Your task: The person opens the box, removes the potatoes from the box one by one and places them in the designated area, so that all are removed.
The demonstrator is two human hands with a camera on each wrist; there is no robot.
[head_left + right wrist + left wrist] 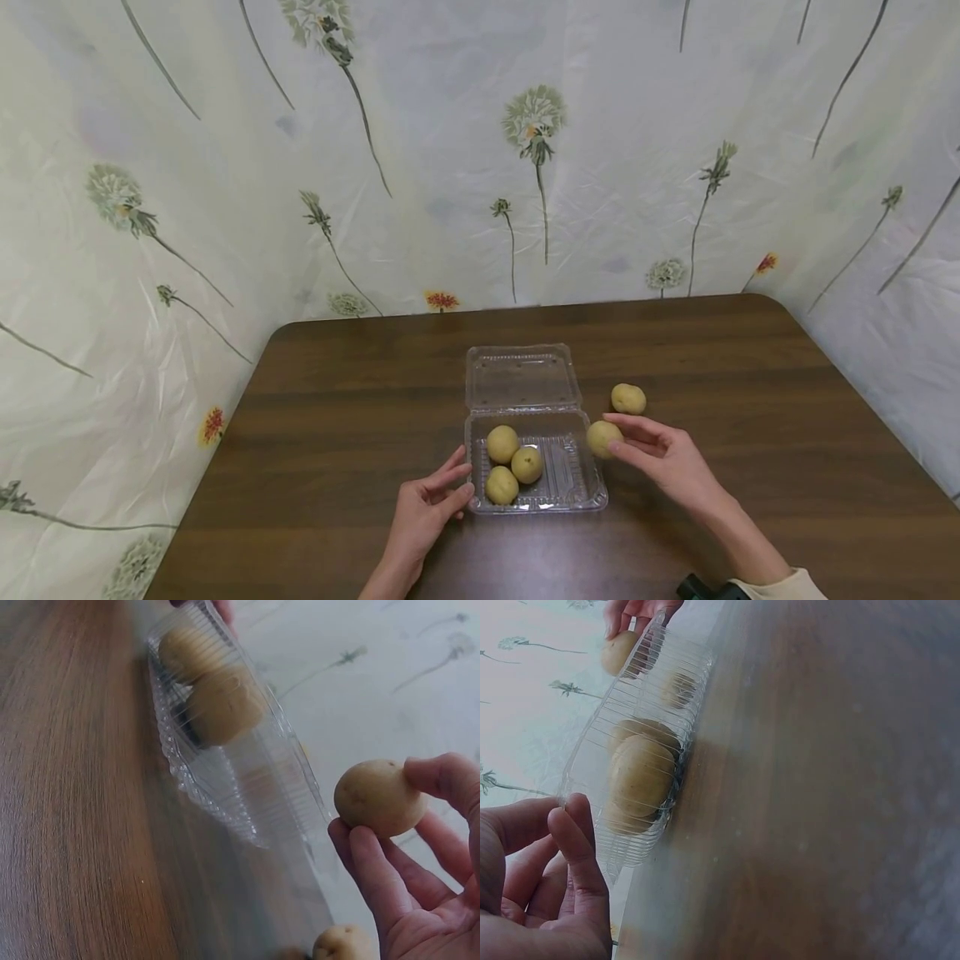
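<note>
A clear plastic clamshell container [558, 467] lies with its lid [522, 377] folded back on the table. Three potatoes [502, 444] sit together in its left half. At the container's left rim, my left hand [424, 510] pinches the edge between thumb and fingers, as the left wrist view shows [551, 877]. Over the right rim, my right hand [671, 458] holds another potato [379, 797] between thumb and fingertips, raised above the table. One loose potato [628, 399] rests on the table just beyond that hand.
The brown wooden table [360, 400] reaches back to a flower-printed sheet [450, 167] that hangs behind and at both sides. A dark device [708, 588] sits at my right wrist by the light sleeve.
</note>
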